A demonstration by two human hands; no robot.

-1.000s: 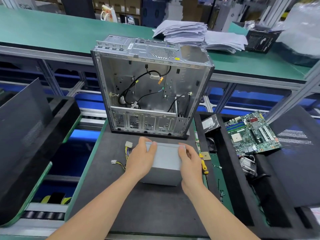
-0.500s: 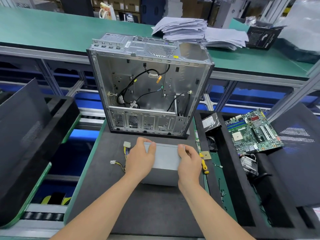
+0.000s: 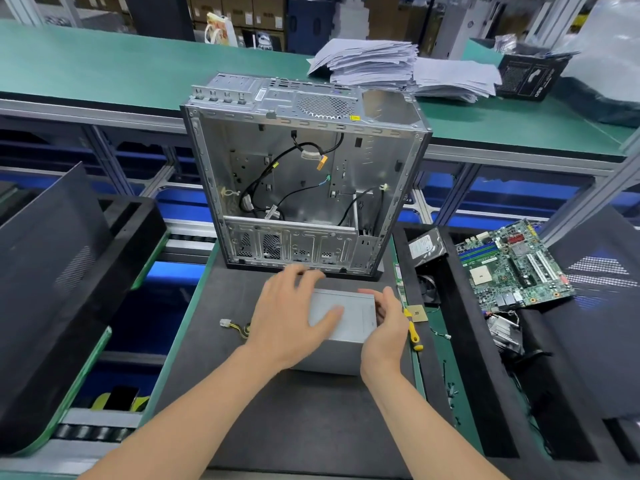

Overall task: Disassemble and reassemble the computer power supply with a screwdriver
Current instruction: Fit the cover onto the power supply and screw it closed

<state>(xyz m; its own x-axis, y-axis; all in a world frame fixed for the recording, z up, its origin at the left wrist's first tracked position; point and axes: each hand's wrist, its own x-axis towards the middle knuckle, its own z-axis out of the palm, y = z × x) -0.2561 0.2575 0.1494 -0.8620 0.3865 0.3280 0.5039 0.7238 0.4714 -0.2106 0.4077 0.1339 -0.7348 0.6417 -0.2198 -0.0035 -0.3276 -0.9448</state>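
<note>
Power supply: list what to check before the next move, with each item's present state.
1. Power supply lies flat on the mat: ok.
2. Left hand on its top, right hand at its right side: ok.
3. Firm grip: cannot tell.
4. Case open toward the person: ok.
5. Case interior clear of black cables: not ok, they hang loose.
6. Screwdriver within reach, beside the right hand: ok.

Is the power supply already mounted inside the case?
No, the power supply sits on the mat in front of the open case.
</note>
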